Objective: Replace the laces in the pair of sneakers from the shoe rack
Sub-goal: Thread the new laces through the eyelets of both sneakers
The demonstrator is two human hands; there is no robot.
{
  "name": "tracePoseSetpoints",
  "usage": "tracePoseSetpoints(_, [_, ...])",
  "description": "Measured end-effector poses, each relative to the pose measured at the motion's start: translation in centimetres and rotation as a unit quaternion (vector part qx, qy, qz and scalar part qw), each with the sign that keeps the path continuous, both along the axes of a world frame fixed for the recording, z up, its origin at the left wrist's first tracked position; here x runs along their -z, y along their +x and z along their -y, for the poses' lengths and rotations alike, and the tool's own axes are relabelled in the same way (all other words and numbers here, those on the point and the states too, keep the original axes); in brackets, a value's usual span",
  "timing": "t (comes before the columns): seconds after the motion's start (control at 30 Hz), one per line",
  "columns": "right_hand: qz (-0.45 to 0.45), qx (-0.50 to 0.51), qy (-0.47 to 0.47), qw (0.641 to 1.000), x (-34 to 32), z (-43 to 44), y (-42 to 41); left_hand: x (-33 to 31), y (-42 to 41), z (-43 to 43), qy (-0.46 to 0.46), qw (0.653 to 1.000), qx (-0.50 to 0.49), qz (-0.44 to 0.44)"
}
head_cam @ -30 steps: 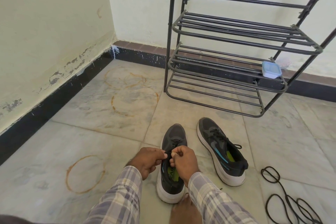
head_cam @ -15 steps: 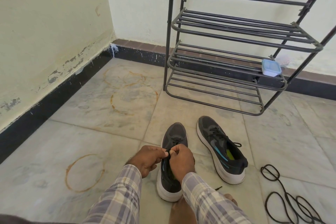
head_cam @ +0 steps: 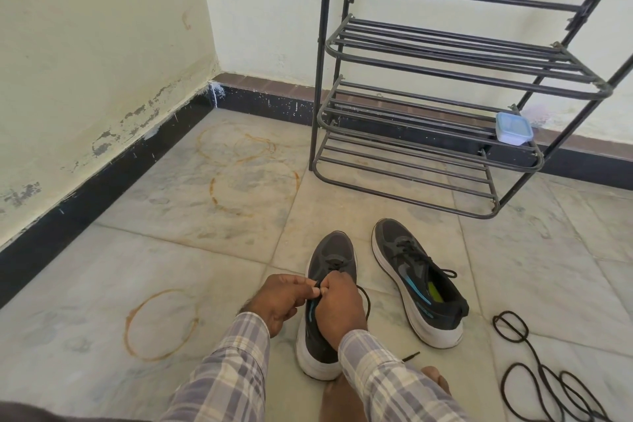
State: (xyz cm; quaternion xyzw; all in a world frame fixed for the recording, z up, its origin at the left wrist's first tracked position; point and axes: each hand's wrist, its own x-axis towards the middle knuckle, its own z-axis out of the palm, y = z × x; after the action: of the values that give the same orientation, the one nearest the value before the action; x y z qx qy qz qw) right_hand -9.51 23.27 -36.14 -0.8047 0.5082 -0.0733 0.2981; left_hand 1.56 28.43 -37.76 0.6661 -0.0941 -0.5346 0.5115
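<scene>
Two dark grey sneakers with white soles stand on the tiled floor. Over the left sneaker (head_cam: 330,257) my left hand (head_cam: 279,303) and my right hand (head_cam: 339,308) meet, both pinching its black lace (head_cam: 366,301) above the tongue. A loop of that lace hangs out to the right of my right hand, and one tip lies on the floor by the heel. The right sneaker (head_cam: 416,281) stands untouched beside it, laced, with a blue stripe and a green insole showing.
A black metal shoe rack (head_cam: 445,72) stands against the back wall, a small blue plastic box (head_cam: 513,128) on its middle shelf. Loose black laces (head_cam: 544,377) lie coiled on the floor at the right. My bare foot (head_cam: 435,380) rests behind the left sneaker.
My hands have closed together over the left sneaker's tongue and drawn its lace out, so a loop now shows at the right. The view has shifted slightly.
</scene>
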Motion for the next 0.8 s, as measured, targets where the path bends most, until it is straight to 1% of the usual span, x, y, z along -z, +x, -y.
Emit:
tracePoseSetpoints(0.17, [0.014, 0.066, 0.027, 0.997, 0.02, -0.03, 0.43, -0.11, -0.15, 0.2, -0.008, 1.0, -0.009, -0.001])
tracePoseSetpoints(0.37, [0.046, 0.089, 0.035, 0.994, 0.28, -0.29, 0.46, 0.01, -0.16, 0.39, -0.009, 1.0, -0.001, -0.004])
tracePoseSetpoints(0.47, [0.05, 0.088, 0.026, 0.995, 0.15, -0.31, 0.35, -0.22, -0.2, 0.35, -0.007, 1.0, 0.01, 0.002])
tracePoseSetpoints(0.6, [0.035, 0.074, 0.02, 0.996, -0.1, -0.1, 0.13, -0.48, -0.2, 0.27, -0.004, 1.0, 0.019, 0.019])
tracePoseSetpoints(0.8, [0.029, 0.033, 0.037, 0.998, -0.43, 0.46, -0.41, -0.62, -0.24, 0.45, 0.008, 0.996, 0.048, 0.08])
